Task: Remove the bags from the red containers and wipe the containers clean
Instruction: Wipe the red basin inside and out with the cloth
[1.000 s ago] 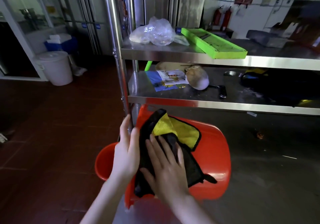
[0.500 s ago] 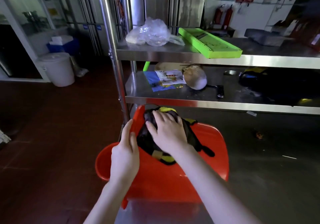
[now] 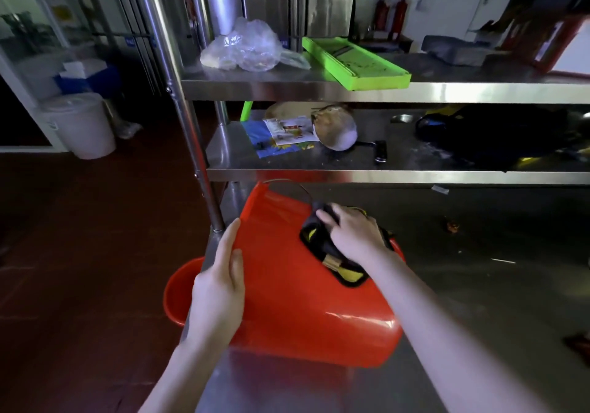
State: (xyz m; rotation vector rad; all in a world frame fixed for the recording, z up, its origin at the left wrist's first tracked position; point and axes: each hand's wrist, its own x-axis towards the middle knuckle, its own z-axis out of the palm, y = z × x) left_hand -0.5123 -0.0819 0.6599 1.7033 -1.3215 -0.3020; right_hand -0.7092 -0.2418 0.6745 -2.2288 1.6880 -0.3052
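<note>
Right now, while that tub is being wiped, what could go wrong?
The red container lies on its side at the left edge of the table; only the left hand steadies it, so a hard push might roll it off. The cloth is bunched under the right hand, so patches may get missed.

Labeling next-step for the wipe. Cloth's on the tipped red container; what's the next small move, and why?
Probably sweep the cloth toward the near end of the red container. The right hand holds it bunched at the wall's far right, the wall nearer the camera is uncovered, and the left hand braces the left edge.
</note>
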